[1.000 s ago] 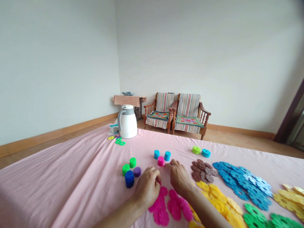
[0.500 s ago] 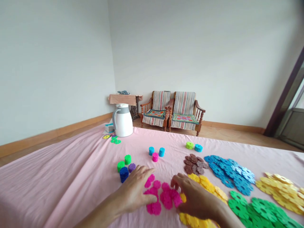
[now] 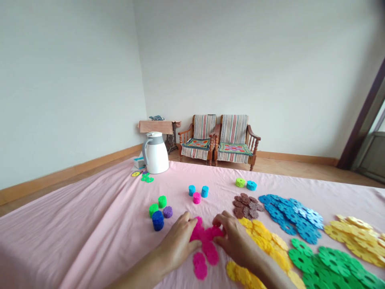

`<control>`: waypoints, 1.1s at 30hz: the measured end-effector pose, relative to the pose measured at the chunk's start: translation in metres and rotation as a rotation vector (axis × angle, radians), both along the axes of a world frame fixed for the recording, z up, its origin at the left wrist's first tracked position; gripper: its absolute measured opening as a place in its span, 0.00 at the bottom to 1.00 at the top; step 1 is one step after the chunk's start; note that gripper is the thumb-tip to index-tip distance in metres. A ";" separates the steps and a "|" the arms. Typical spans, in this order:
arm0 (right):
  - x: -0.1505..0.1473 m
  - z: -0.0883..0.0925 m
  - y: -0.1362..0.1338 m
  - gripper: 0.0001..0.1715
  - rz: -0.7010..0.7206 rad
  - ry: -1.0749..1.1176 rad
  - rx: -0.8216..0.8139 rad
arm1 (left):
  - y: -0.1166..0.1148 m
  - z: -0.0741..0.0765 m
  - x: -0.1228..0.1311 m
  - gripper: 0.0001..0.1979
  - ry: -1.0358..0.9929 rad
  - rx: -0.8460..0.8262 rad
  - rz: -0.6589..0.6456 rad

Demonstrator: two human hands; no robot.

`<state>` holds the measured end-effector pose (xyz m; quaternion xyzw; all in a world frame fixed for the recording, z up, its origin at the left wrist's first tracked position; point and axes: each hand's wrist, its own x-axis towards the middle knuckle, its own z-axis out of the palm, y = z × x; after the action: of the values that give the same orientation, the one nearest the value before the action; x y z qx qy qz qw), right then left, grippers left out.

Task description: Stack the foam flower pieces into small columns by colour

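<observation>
Magenta notched plastic discs [image 3: 210, 253] lie in a loose heap on the pink cloth, between my two hands. My left hand [image 3: 179, 241] is at the heap's left side, its thumb and fingers closed around some magenta discs. On the right, my right hand [image 3: 234, 239] pinches more of them between thumb and fingers. Some discs nearest me are outside both grips. Just beyond my left hand stand a dark blue stack [image 3: 157, 220], a purple stack [image 3: 167, 212] and two green stacks [image 3: 153, 210]. A yellow disc pile [image 3: 264, 239] borders my right hand.
Brown discs [image 3: 246, 206], blue discs [image 3: 291, 216], green discs [image 3: 333, 265] and pale yellow discs [image 3: 355, 239] spread rightward. Small stacks, including a magenta stack [image 3: 196, 197] and a lime stack [image 3: 240, 182], stand farther back. A white jug [image 3: 158, 154] is at the far left.
Both hands have moved in on the magenta discs and closed around some. The discs between them have been drawn together and shifted slightly away from me.
</observation>
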<state>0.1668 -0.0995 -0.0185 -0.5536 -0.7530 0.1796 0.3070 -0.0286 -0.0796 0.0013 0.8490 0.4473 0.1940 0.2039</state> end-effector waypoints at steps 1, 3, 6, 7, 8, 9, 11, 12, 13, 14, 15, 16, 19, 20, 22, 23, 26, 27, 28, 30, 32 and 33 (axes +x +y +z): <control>0.000 -0.001 0.001 0.14 -0.002 0.015 0.004 | 0.001 0.000 0.005 0.13 -0.020 -0.008 -0.016; 0.000 -0.002 0.002 0.15 0.002 0.040 0.013 | 0.003 -0.001 0.012 0.14 -0.074 -0.025 -0.057; 0.002 -0.004 0.004 0.15 -0.017 0.077 0.041 | 0.005 -0.004 0.015 0.19 -0.171 -0.044 -0.092; 0.004 -0.004 0.005 0.14 -0.032 0.086 0.040 | 0.006 -0.005 0.014 0.21 -0.195 -0.042 -0.090; 0.005 -0.003 0.007 0.12 -0.046 0.092 0.029 | 0.007 -0.006 0.012 0.22 -0.210 -0.035 -0.083; 0.007 -0.002 0.009 0.11 -0.060 0.098 0.011 | 0.007 -0.007 0.010 0.22 -0.215 -0.024 -0.072; 0.011 0.000 0.012 0.08 -0.102 0.119 -0.032 | 0.009 -0.007 0.006 0.20 -0.210 0.000 -0.046; 0.012 0.001 0.014 0.07 -0.127 0.132 -0.047 | 0.009 -0.007 0.005 0.19 -0.205 0.009 -0.033; 0.013 0.002 0.015 0.07 -0.151 0.145 -0.054 | 0.009 -0.007 0.003 0.17 -0.201 0.012 -0.024; 0.014 0.003 0.017 0.07 -0.169 0.155 -0.058 | 0.009 -0.008 0.003 0.16 -0.197 0.011 -0.018; 0.014 0.003 0.018 0.08 -0.184 0.160 -0.054 | 0.008 -0.008 0.003 0.15 -0.194 0.010 -0.018; 0.014 0.003 0.019 0.08 -0.198 0.159 -0.044 | 0.008 -0.009 0.003 0.14 -0.193 0.009 -0.022; 0.010 0.000 0.022 0.09 -0.241 0.141 -0.004 | 0.008 -0.011 0.004 0.14 -0.198 0.027 -0.038; 0.008 -0.002 0.023 0.08 -0.253 0.131 0.008 | 0.008 -0.012 0.005 0.15 -0.197 0.037 -0.040; 0.005 -0.005 0.024 0.09 -0.258 0.112 0.020 | 0.008 -0.011 0.007 0.15 -0.183 0.059 -0.047; 0.004 -0.007 0.025 0.09 -0.259 0.102 0.027 | 0.008 -0.011 0.007 0.15 -0.171 0.071 -0.054; 0.002 -0.008 0.025 0.11 -0.260 0.071 0.057 | 0.008 -0.008 0.011 0.14 -0.134 0.101 -0.078; 0.002 -0.007 0.024 0.11 -0.251 0.061 0.067 | 0.008 -0.007 0.011 0.13 -0.123 0.107 -0.082; 0.002 -0.005 0.023 0.11 -0.225 0.050 0.070 | 0.008 -0.006 0.012 0.12 -0.114 0.112 -0.081; 0.002 0.000 0.019 0.11 -0.127 0.026 0.051 | 0.009 -0.005 0.013 0.11 -0.100 0.118 -0.075; 0.002 0.006 0.015 0.14 -0.021 -0.006 0.018 | 0.009 -0.005 0.013 0.10 -0.093 0.122 -0.089; 0.002 0.008 0.013 0.16 0.016 -0.023 0.002 | 0.010 -0.005 0.013 0.10 -0.093 0.125 -0.101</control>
<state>0.1685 -0.0868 -0.0103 -0.5492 -0.7611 0.1748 0.2974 -0.0156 -0.0698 -0.0038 0.8716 0.3811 0.2501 0.1803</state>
